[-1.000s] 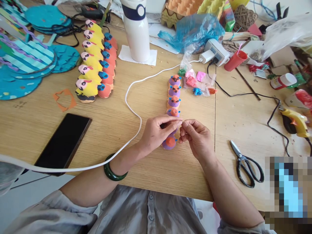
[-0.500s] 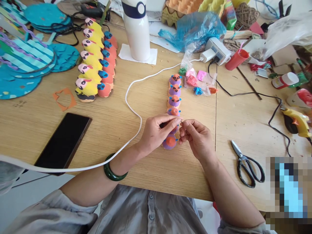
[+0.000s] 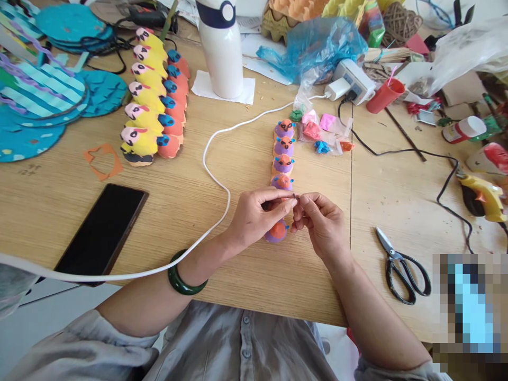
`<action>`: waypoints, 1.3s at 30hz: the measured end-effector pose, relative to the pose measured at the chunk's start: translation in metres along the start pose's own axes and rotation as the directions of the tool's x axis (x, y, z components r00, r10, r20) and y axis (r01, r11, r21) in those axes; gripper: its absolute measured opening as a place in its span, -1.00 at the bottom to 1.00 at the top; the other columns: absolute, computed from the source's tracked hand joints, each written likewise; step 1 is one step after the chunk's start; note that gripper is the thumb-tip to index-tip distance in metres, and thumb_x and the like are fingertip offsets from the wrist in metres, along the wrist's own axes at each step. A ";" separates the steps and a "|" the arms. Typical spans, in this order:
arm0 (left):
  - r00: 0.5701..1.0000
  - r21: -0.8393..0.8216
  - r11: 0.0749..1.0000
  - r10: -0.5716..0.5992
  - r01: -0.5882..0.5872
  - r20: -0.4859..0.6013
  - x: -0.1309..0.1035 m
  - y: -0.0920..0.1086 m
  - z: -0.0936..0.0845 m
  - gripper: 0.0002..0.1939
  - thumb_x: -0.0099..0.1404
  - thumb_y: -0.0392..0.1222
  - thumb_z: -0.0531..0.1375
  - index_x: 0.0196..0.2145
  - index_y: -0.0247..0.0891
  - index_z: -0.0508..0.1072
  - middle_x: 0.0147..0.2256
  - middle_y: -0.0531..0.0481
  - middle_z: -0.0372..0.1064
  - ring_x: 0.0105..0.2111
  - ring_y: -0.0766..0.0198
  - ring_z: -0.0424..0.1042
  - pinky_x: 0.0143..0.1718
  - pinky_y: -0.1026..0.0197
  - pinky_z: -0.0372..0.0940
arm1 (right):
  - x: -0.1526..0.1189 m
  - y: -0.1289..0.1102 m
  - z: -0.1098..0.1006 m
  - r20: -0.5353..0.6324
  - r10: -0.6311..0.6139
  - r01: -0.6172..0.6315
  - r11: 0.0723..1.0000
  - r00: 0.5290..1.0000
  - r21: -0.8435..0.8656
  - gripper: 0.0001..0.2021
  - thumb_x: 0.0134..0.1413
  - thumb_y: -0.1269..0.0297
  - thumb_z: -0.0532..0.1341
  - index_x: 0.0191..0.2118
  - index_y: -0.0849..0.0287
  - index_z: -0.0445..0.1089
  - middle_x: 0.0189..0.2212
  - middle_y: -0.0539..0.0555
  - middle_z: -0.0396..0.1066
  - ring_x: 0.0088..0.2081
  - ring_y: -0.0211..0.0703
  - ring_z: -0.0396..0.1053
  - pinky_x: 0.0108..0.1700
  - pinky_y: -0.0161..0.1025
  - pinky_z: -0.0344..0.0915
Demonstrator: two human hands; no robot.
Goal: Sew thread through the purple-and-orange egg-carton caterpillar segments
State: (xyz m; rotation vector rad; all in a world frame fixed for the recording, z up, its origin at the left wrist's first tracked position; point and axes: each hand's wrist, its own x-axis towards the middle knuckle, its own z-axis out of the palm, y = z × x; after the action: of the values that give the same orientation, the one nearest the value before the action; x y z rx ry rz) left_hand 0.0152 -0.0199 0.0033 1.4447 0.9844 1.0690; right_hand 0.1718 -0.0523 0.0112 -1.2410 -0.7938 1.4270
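A row of purple egg-carton cups (image 3: pixel 284 164) with orange clay faces and small blue ears runs away from me along the table. The far cups carry black eye marks; the nearest ones show plain orange cones. Over the near part of the row, my left hand (image 3: pixel 256 216) pinches a tiny black bit of clay (image 3: pixel 295 196) between thumb and fingertips. My right hand (image 3: pixel 323 221) meets it there, thumb and forefinger closed at the same bit. One or two cups are hidden under the left hand.
Packets of coloured clay (image 3: pixel 317 127) lie beyond the row. Scissors (image 3: pixel 400 267) and a yellow glue gun (image 3: pixel 482 196) are at right. A white cable (image 3: pixel 228 193) crosses to my left, near a phone (image 3: pixel 103 230), finished yellow cups (image 3: pixel 145 100) and a white bottle (image 3: pixel 222 58).
The fingertips of both hands have parted slightly, and the black bit shows more clearly between them. The row of cups stays in place.
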 end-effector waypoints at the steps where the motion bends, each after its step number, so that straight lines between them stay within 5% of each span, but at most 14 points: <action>1: 1.000 -0.008 1.000 -0.002 0.002 -0.001 0.000 0.000 0.000 -0.81 0.28 -0.15 0.36 -0.19 -0.28 0.70 -0.25 -0.08 0.67 -0.29 0.26 0.61 -0.22 0.30 0.48 | 0.000 0.000 0.000 0.000 -0.002 0.002 1.000 1.000 0.001 -0.67 0.05 -0.01 0.44 -0.42 0.14 0.46 -0.60 -0.09 0.40 -0.61 -0.36 0.31 -0.56 -0.35 0.38; 21: 0.989 -0.145 0.978 -0.147 0.149 0.025 0.002 0.005 -0.002 -0.77 0.35 -0.08 0.27 -0.28 -0.23 0.70 -0.51 0.07 0.49 -0.52 0.41 0.36 -0.46 0.34 0.31 | -0.001 0.001 -0.001 0.030 0.012 -0.012 1.000 0.999 0.005 -0.72 0.11 0.01 0.40 -0.35 0.14 0.51 -0.56 -0.07 0.42 -0.57 -0.34 0.35 -0.53 -0.33 0.39; 30: 0.988 -0.089 0.984 -0.149 0.152 0.032 0.003 0.001 -0.002 -0.77 0.32 -0.08 0.32 -0.22 -0.27 0.71 -0.32 -0.06 0.64 -0.38 0.30 0.53 -0.37 0.32 0.40 | -0.001 0.001 -0.001 0.023 0.011 -0.011 1.000 1.000 -0.005 -0.72 0.09 0.03 0.42 -0.36 0.15 0.49 -0.56 -0.08 0.43 -0.58 -0.34 0.37 -0.53 -0.34 0.41; 39: 1.000 0.080 0.996 0.027 -0.026 -0.011 0.001 0.000 0.000 -0.83 0.35 -0.24 0.28 -0.21 -0.28 0.70 -0.28 -0.04 0.67 -0.34 0.31 0.58 -0.28 0.33 0.42 | -0.002 0.001 0.000 0.035 -0.087 0.091 0.987 0.996 -0.129 -0.75 0.14 0.07 0.39 -0.27 0.14 0.45 -0.52 -0.08 0.46 -0.54 -0.34 0.40 -0.47 -0.32 0.48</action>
State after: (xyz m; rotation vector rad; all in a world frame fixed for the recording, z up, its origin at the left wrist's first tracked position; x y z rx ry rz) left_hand 0.0153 -0.0188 0.0031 1.5216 1.0291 1.0697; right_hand 0.1714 -0.0548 0.0112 -1.2696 -0.9640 1.3407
